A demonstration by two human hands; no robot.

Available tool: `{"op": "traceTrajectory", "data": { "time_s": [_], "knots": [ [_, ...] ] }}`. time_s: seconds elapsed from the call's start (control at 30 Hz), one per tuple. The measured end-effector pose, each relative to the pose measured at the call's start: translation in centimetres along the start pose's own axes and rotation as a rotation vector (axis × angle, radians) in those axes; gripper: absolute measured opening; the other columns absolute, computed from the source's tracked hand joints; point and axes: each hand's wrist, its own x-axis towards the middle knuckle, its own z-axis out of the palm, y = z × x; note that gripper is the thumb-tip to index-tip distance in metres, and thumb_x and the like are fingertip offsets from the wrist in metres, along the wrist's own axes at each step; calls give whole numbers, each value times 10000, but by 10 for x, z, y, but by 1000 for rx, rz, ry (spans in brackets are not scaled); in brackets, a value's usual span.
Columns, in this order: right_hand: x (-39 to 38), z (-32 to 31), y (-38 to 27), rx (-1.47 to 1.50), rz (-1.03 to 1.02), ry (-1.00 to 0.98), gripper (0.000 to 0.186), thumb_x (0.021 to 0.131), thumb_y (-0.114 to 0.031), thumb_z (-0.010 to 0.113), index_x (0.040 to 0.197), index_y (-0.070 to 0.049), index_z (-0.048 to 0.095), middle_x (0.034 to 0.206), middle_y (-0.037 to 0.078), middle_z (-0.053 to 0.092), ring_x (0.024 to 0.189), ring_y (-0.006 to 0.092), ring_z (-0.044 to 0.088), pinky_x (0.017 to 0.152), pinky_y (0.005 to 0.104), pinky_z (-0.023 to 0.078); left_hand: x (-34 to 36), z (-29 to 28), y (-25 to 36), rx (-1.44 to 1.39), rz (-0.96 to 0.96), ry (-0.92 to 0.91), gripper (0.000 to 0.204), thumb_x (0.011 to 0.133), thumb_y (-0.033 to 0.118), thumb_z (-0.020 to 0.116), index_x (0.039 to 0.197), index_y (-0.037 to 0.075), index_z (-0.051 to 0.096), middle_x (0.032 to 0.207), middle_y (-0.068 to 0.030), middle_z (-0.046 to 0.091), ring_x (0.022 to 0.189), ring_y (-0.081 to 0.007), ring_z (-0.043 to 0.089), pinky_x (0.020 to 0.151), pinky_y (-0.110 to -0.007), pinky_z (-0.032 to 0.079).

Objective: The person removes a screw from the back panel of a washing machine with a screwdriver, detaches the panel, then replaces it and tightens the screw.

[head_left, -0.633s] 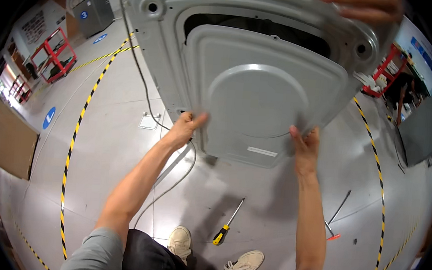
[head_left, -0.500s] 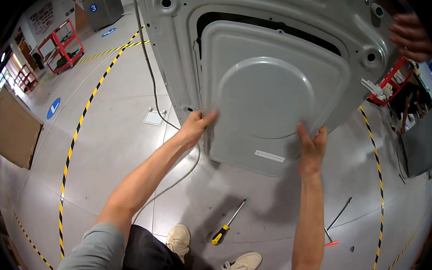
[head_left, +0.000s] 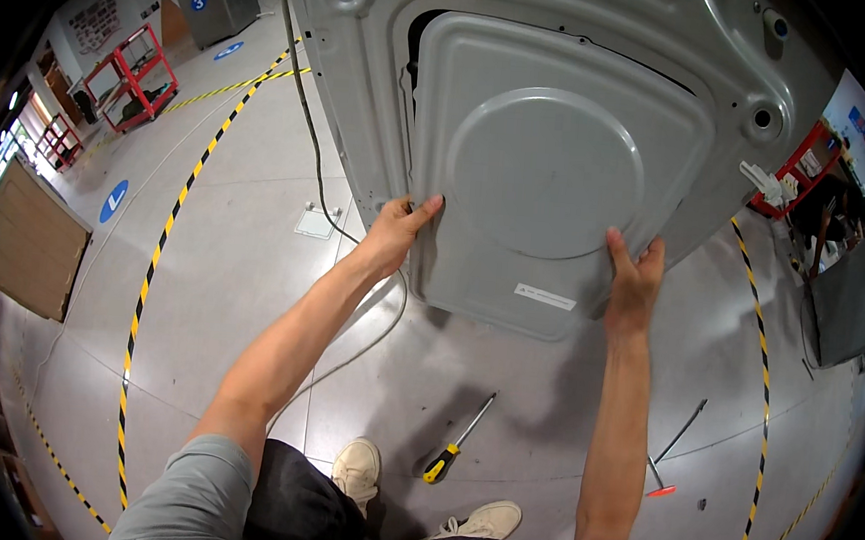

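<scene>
1. Pale floor [head_left: 238, 186], lightly shining, spreads beneath everything.
2. A large grey metal housing [head_left: 362, 125] stands on it, directly ahead of the person, its pressed-metal face toward them.
3. A grey cover panel [head_left: 549, 178] lies against that face, over an opening that shows as a dark gap along its top and left edges. It reaches up and away from the hands, long axis running roughly up the view and slightly slanted. It looks smooth, round-cornered, narrower below, with a raised ring and a white label.
4. The left hand [head_left: 395, 237] and right hand [head_left: 634, 284] flank its lower half, about equally near. Each grip pinches a side edge, thumb on the front; the other fingers are mostly hidden.
5. A yellow-and-black screwdriver [head_left: 445, 459] lies on the floor, below the panel and between the forearms.
</scene>
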Motion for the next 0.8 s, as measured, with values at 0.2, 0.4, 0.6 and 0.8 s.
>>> {"op": "traceTrajectory", "data": {
  "time_s": [0.2, 0.4, 0.6, 0.8],
  "knots": [
    [3, 0, 1, 26, -18, -7, 479, 835, -140, 714, 1207, 25, 461, 1197, 110, 561, 1108, 198, 522, 1003, 306, 369, 5, -2, -2, -8, -2, -7, 579, 907, 359, 652, 1218, -109, 512, 1125, -158, 615, 1037, -212, 580, 905, -345, 473],
    [4, 0, -1, 39, -36, -28, 479, 838, -132, 711, 1209, 27, 454, 1190, 113, 566, 1101, 196, 528, 995, 307, 378, 8, -1, -6, -20, 1, -21, 573, 908, 364, 650, 1218, -99, 515, 1109, -137, 623, 1029, -190, 578, 901, -328, 466],
    [6, 2, 2, 63, -61, -25, 471, 845, -122, 703, 1217, 21, 452, 1189, 106, 569, 1094, 189, 537, 983, 301, 392, 10, -3, -4, -15, 26, -35, 577, 903, 375, 654, 1214, -91, 520, 1099, -116, 628, 1029, -178, 576, 913, -321, 457],
    [4, 3, 1, 39, -25, -28, 463, 851, -121, 699, 1217, 23, 455, 1187, 107, 571, 1091, 192, 537, 987, 304, 386, 10, -4, -3, -2, 6, -20, 583, 901, 384, 654, 1203, -96, 519, 1094, -131, 615, 1032, -177, 567, 903, -315, 457]
  ]
}}
